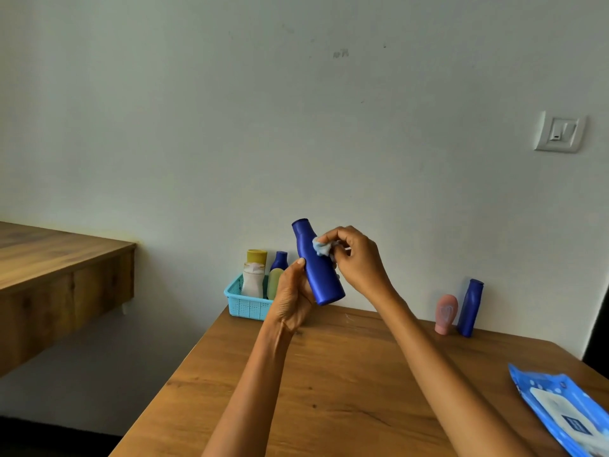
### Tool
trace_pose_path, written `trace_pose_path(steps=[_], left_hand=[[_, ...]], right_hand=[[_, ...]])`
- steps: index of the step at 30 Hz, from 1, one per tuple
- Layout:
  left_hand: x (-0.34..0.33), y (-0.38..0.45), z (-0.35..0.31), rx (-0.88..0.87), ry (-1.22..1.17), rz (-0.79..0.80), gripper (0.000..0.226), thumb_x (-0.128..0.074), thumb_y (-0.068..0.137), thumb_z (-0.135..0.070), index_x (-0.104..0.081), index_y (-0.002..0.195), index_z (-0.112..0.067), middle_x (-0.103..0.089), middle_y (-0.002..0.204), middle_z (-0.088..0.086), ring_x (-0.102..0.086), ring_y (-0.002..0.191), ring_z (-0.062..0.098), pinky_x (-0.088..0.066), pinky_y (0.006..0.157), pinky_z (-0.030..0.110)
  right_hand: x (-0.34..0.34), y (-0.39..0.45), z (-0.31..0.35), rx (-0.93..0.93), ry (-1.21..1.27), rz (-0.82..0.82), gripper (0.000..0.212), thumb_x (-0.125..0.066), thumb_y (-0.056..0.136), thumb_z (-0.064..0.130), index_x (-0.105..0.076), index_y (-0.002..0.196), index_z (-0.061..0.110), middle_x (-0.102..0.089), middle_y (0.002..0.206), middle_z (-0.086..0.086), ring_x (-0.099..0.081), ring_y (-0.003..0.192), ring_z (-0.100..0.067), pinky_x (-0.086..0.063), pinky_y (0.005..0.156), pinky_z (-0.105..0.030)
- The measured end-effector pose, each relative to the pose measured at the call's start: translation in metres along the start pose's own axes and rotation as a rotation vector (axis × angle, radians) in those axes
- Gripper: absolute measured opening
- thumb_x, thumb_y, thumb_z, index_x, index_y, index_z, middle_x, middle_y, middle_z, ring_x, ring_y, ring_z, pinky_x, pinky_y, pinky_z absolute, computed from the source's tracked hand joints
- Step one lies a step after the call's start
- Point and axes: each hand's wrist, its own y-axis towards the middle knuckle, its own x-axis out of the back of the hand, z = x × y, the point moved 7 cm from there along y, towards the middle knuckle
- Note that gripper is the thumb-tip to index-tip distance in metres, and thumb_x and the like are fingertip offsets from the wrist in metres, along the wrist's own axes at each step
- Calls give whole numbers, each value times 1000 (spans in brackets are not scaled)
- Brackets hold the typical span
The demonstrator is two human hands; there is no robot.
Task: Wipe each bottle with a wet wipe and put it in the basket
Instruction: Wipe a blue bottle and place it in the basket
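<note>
Left grip (291, 296) is wrapped around the lower half of a dark blue bottle (318, 270), thumb up along its side, holding it tilted in the air above the desk's (346, 384) far left part, cap end leaning up and to the left. Right grip (356, 255) pinches a crumpled wet wipe (321, 248) between fingertips and thumb and presses it against the bottle's upper body, just below the neck.

At the far left corner of the desk sits a light blue basket (245, 305), against the wall. Standing in it are a white bottle with a yellow cap (254, 275), a pale green bottle (274, 282) and a second dark blue bottle (280, 260), partly hidden behind the left hand.

Along the far edge toward the right corner stand a small pink bottle (445, 313) and another tall blue bottle (470, 307), just beside each other. A blue pack of wipes (560, 410) lies flat at the desk's right edge, partly cut off by the frame.
</note>
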Motion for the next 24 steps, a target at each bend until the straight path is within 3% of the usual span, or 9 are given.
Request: trace_pose_path(steps=[2,4,8,13,17,21,24], left_hand=[[6,1,-1,-14,26,-27,44,-66,78,-30,-53,114,-7,-72,94,11,-70,85,19,-58,72,33],[9,0,-1,-6,87,-53,32,-51,84,-25,-56,110,-7,-71,94,10,-69,85,18,-58,77,33],[16,1,-1,13,174,-76,32,-53,82,-25,-59,106,-6,-67,100,14,-69,87,19,-55,81,33],[27,4,-4,-12,192,-94,38,-56,82,-26,-56,115,-6,-68,110,12,-67,95,21,-53,86,36],[30,8,3,22,320,-177,52,-66,76,-26,-55,121,-3,-62,107,16,-64,92,24,-55,81,37],[27,13,8,29,349,-201,61,-68,73,-27,-53,127,-2,-65,106,12,-65,91,22,-56,77,36],[26,16,6,33,301,-206,49,-67,74,-27,-58,117,-5,-68,96,8,-67,84,20,-56,74,33]], right_hand=[[-2,-10,-3,5,-63,-6,22,-51,87,-6,-67,86,9,-62,91,9,-61,80,3,-48,72,-11],[-2,-16,-4,6,-124,-11,24,-50,87,-6,-67,87,11,-63,96,2,-60,82,-4,-50,75,-15],[-3,-29,-2,9,-189,-7,19,-53,87,-2,-67,88,10,-64,99,-3,-61,86,-12,-47,73,-12],[-8,-34,-6,-39,-183,120,10,-64,81,4,-71,85,9,-66,95,-4,-62,82,-11,-49,68,-17],[14,-6,5,29,-130,-139,13,-60,86,2,-70,91,8,-66,95,-6,-62,75,-9,-44,59,-6],[5,26,10,88,-288,-107,25,-52,91,4,-67,109,9,-62,114,-10,-60,101,-19,-43,77,-10],[-13,24,0,55,-362,-4,31,-46,92,2,-68,111,12,-62,116,-7,-58,104,-19,-43,83,-18]])
